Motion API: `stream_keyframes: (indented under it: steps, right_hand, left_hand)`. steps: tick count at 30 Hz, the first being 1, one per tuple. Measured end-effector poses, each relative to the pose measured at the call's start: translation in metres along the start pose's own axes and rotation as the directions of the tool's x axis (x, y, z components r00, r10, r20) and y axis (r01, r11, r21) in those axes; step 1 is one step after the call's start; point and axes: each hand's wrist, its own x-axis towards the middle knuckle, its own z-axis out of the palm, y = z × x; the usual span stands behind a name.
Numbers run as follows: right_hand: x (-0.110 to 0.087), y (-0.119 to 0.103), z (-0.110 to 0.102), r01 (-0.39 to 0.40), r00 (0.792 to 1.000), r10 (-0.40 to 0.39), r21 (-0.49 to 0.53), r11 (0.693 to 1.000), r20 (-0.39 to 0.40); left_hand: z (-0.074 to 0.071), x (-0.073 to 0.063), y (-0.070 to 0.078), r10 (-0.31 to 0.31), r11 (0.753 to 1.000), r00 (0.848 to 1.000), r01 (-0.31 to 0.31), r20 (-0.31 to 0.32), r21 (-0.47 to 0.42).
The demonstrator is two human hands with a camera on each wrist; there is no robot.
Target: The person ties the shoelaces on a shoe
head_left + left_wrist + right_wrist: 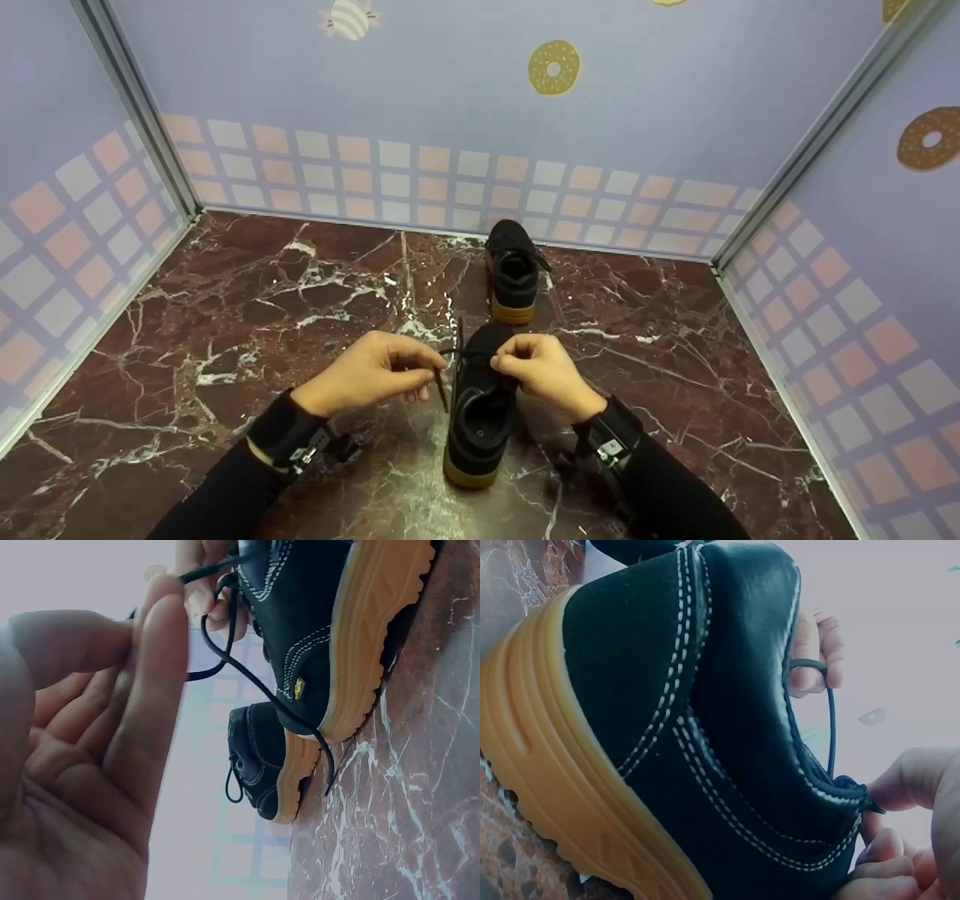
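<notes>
A black shoe (475, 454) with a tan sole stands upright on the floor between both hands, toe pointing away. At its left side, the left hand (371, 375) pinches a dark shoelace (262, 688) between thumb and forefinger, stretched out from the shoe. The right hand (546, 375) is at the shoe's right side, pinching lace close to the tongue, as the right wrist view shows beyond the shoe's collar (757, 652). A loose lace end hangs past the toe toward the floor in the left wrist view.
Farther off, a matching black shoe (514, 289) stands directly ahead, near the back wall (465, 90); its lace forms a loop. Side walls in metal frames enclose the dark red marble floor (285, 337) on the left and right.
</notes>
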Motion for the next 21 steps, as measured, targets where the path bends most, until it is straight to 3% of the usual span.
stream_keyframes:
  steps: [6, 11, 16, 21]
  right_hand:
    - [-0.001, -0.001, -0.001, 0.022, 1.0, -0.022, -0.022, 1.0, 0.009]
    - [-0.001, -0.001, -0.001, 0.02, 1.0, -0.02, -0.023, 1.0, 0.006]
    - [-0.001, 0.0, 0.0, 0.007, 1.0, -0.007, 0.012, 1.0, 0.004]
    - [-0.001, 0.0, -0.001, 0.002, 1.0, -0.002, 0.031, 1.0, 0.004]
  left_hand:
    - [0.003, 0.002, -0.002, 0.082, 0.99, 0.991, -0.069, -0.11, 0.12]
    - [0.008, 0.004, -0.003, 0.23, 0.944, 0.957, -0.175, -0.175, 0.28]
    - [0.018, 0.006, -0.001, 0.306, 0.927, 0.923, -0.233, -0.234, 0.293]
    - [0.032, 0.009, 0.0, 0.347, 0.923, 0.902, -0.28, -0.257, 0.263]
